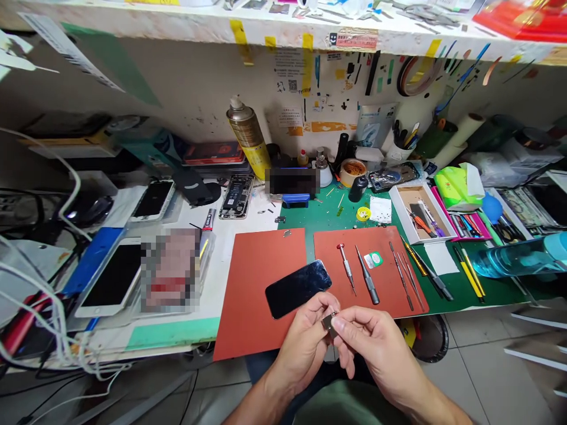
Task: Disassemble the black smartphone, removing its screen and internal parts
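Above the front edge of the bench, my left hand and my right hand come together. Both pinch a small dark, flat metal-looking part between thumbs and fingertips; its exact kind is too small to make out. Just beyond my left hand a black-faced smartphone lies on a reddish-brown mat. On the mat to the right are a small screwdriver, a dark pointed tool and a green-and-white round-edged piece. Thin metal picks rest farther right.
An opened phone and a white phone lie at left. A spray can stands behind. At right are a tool box and a blue water bottle. A shelf edge overhangs the bench.
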A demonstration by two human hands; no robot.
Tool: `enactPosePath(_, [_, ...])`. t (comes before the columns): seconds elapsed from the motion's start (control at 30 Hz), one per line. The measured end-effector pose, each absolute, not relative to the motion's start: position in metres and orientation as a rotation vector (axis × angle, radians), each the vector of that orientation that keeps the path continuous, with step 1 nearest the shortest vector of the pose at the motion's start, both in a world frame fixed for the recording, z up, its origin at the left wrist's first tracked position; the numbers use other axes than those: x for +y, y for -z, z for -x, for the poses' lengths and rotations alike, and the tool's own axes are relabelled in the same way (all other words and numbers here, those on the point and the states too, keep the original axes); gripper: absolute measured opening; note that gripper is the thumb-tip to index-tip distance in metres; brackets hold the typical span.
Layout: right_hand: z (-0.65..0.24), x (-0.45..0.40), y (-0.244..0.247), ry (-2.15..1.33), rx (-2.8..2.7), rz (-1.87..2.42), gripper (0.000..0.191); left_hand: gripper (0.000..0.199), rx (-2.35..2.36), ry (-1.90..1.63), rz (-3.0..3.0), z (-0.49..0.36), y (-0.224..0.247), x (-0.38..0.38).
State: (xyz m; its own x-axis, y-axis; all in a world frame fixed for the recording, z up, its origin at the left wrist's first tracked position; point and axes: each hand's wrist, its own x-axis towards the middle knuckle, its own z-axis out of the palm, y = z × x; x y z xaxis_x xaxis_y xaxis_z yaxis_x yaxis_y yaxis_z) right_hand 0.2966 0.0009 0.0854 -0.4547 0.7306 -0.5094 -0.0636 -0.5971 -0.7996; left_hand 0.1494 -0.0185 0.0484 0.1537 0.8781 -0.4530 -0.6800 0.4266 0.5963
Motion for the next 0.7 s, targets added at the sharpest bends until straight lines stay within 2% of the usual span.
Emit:
enactPosePath(0.3, [-0.292, 0.0, -0.081, -1.997, -1.017, 1.303, 0.06, 0.034, 0.797, -1.197, -0.235, -0.16, -0.046, -0.02])
enactPosePath(0.37, [-0.299, 0.003, -0.077, -1.785, -1.14, 1.396, 0.057, 0.033, 0.806, -1.236, -0.294, -0.158, -0.045, -0.016])
enactPosePath(0.57, [-0.348, 0.047, -0.065, -0.742, -1.672, 1.717, 0.035, 0.032, 0.875, -1.289, -0.348, -0.149, -0.039, -0.007])
enactPosePath(0.63, [-0.351, 0.064, -0.062, -0.589, -1.824, 1.767, 0.03, 0.033, 0.867, -1.289, -0.343, -0.149, -0.036, -0.006])
enactPosePath(0.7, [-0.34, 0.078, -0.058, -0.576, -1.972, 1.764, 0.024, 0.031, 0.858, -1.282, -0.327, -0.151, -0.033, -0.005])
